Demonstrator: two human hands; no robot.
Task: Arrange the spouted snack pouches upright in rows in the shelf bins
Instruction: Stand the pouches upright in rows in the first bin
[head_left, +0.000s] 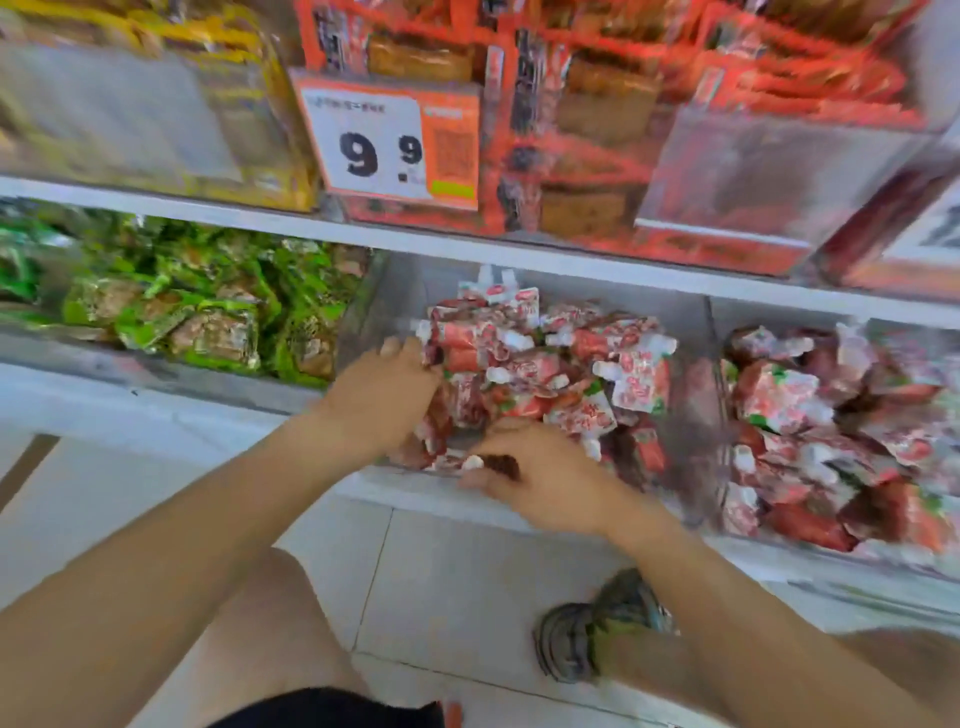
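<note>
Both hands (384, 395) in pouch bin (696, 322)

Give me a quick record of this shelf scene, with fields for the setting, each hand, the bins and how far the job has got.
setting: shop shelves, price tag reading 9.9 on the upper shelf
middle bin: clear plastic bin with red-and-white spouted pouches lying jumbled
right bin: clear bin of similar red spouted pouches, also jumbled
left bin: green snack packets
left hand: left hand reaching into the pile's left side
right hand: right hand at the middle bin's front edge, grip blurred
progress: no upright rows visible
</note>
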